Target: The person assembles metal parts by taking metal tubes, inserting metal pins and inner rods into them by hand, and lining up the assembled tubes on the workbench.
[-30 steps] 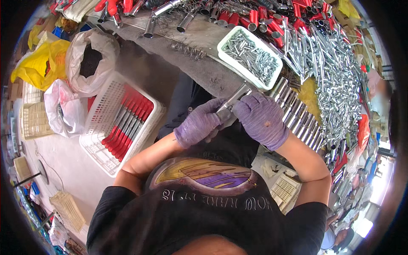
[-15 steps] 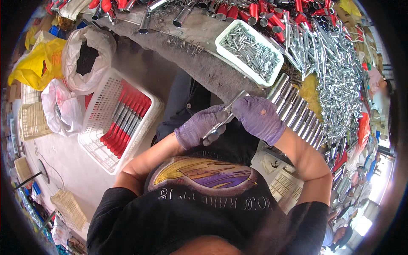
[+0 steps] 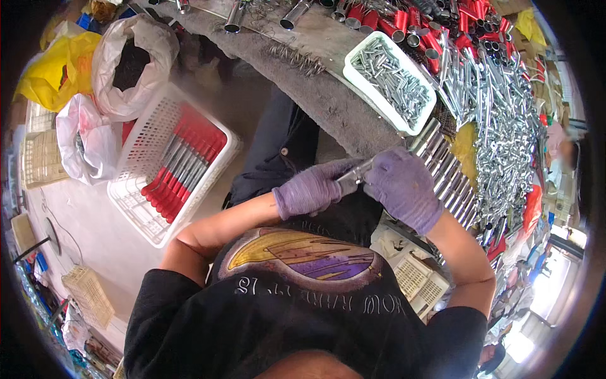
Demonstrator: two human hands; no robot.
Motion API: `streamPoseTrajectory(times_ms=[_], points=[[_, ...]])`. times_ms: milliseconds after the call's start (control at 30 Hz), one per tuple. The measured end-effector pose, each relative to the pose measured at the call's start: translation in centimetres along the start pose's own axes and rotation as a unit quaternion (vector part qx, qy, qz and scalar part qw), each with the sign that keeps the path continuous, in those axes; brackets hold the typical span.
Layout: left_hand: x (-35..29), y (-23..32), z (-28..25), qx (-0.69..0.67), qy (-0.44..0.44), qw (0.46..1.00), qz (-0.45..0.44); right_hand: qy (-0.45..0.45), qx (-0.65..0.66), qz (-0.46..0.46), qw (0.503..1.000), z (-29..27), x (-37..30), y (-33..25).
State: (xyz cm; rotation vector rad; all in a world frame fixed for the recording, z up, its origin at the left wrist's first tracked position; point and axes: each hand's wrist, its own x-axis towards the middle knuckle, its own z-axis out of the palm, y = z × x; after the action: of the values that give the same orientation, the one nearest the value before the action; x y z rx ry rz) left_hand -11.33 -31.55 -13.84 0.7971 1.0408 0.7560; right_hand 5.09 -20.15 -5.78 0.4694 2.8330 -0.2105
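Note:
My left hand, in a purple knit glove, is closed around a shiny silver metal tube in front of my chest. My right hand, gloved the same way, has its fingers curled in at the tube's upper end. Both hands hide much of the tube, and whether a smaller part sits in the right fingers cannot be seen. Close beyond the right hand lies a row of similar chrome tubes. A pale tray full of small metal pins stands above the hands on the bench.
On the left, a white plastic basket holds several red-and-silver tools. White sacks and a yellow bag stand behind it. Loose metal parts heap up on the right, with red-handled pieces at the back. Springs lie on the bench.
The metal piece earlier slanted long and visible across both hands; now only a short stretch shows between them. The right hand has moved slightly right and down. The whole view has shifted a little.

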Motion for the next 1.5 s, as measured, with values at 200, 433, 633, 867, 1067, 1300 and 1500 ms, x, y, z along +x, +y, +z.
streamPoseTrajectory(times_ms=[200, 433, 633, 867, 1067, 1300, 1500], points=[[-1.7, 2.0, -0.6, 0.253, 0.04, 0.95, 0.177, 0.014, 0.053, 0.017, 0.998, -2.0, -1.3, -1.6], [-2.5, 3.5, -0.6, 0.304, 0.027, 0.939, 0.158, 0.026, 0.005, -0.006, 1.0, -2.2, -1.5, -1.9], [-2.8, 5.5, -1.1, 0.311, 0.041, 0.943, 0.112, 0.057, 0.004, -0.01, 0.998, -2.2, -1.2, -2.1], [-3.0, 5.5, -0.7, 0.313, 0.019, 0.94, 0.135, 0.044, 0.1, -0.016, 0.994, -3.3, -1.6, -1.3], [-2.6, 5.6, -0.4, 0.296, -0.017, 0.942, 0.161, 0.002, 0.13, -0.007, 0.991, -3.3, -2.6, 0.3], [-2.6, 6.4, -0.8, 0.286, -0.084, 0.947, 0.118, 0.018, 0.174, 0.002, 0.985, -2.5, -4.6, 0.2], [-2.0, 6.9, -0.2, 0.226, -0.054, 0.964, 0.129, 0.117, 0.158, -0.017, 0.98, -2.0, -4.5, 0.0]])
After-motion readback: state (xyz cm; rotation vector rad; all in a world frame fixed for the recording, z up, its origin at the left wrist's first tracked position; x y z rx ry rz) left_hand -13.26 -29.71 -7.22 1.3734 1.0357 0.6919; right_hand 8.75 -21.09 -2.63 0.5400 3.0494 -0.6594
